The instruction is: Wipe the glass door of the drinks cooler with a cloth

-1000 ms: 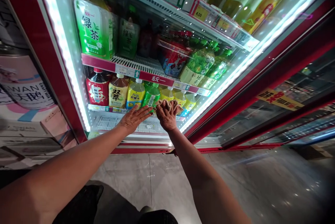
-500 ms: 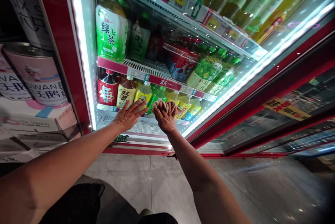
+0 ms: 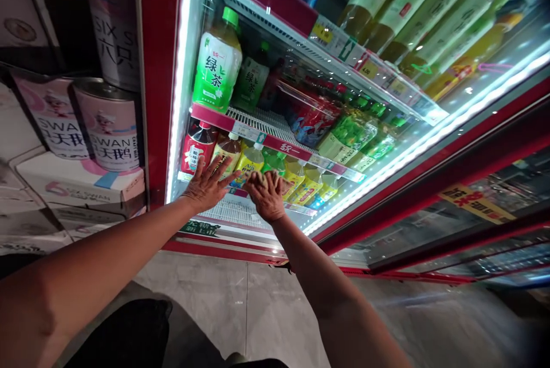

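My left hand (image 3: pixel 207 189) lies with fingers spread against the glass door of a lit drinks fridge. Behind it on the low shelf stand a red-labelled bottle (image 3: pixel 200 145) and a brown drink bottle with a cream label (image 3: pixel 223 156). To its right, my right hand (image 3: pixel 265 199) presses a crumpled brownish cloth (image 3: pixel 284 186) against the same glass, its fingers bent over the folds. A yellow-labelled bottle (image 3: pixel 248 163) and a green bottle (image 3: pixel 273 163) show behind the cloth. Part of the cloth is hidden under my fingers.
Green tea bottles (image 3: pixel 217 67) and a red patterned tub (image 3: pixel 315 118) stand on the middle shelf, with tall bottles (image 3: pixel 397 7) above. Pink cans (image 3: pixel 109 127) on white boxes (image 3: pixel 86 184) flank the red frame at left. Grey floor (image 3: pixel 206 282) lies below; more glass doors (image 3: pixel 412 213) continue right.
Both hands have moved left across the glass relative to the bottles, the cloth going along under my right hand. My view has swung slightly left, so the fridge appears farther right.
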Demonstrator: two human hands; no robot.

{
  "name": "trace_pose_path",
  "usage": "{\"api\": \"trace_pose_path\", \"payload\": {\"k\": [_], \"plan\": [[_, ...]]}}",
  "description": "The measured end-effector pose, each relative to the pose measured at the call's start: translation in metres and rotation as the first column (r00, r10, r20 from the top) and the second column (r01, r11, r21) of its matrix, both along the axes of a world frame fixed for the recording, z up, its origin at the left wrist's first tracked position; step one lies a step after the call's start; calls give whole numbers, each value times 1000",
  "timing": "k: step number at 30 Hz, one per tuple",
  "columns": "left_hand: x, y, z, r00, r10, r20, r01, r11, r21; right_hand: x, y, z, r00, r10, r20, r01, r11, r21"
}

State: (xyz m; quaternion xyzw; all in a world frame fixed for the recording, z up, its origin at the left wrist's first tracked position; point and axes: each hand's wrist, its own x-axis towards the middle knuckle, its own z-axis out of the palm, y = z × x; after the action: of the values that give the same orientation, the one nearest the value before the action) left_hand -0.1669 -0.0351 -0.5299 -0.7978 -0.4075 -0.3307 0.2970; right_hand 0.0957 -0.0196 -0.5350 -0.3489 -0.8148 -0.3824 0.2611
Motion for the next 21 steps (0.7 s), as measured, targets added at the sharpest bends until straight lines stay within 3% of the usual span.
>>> {"api": "trace_pose_path", "payload": {"k": [3,6,10,17,21], "plan": [[-14,-3,-4,1000,17,-25,-17,1000,-11,0,-2,-8,991,86,106,-82,996,-42],[-26,-3,-5,1000,25,2,-24,999,-39,-9,0,11,988,106,109,-107,994,3],[-41,0,-2,997,46,64,-41,997,-72,-35,8,38,999,49,8,-50,997,66],[-50,2,-8,996,61,69,-49,987,-154,-47,3,26,989,98,107,-100,995,10],[-58,-5,-2,994,82,75,-69,984,-165,-58,4,53,983,108,146,-107,994,-19]]}}
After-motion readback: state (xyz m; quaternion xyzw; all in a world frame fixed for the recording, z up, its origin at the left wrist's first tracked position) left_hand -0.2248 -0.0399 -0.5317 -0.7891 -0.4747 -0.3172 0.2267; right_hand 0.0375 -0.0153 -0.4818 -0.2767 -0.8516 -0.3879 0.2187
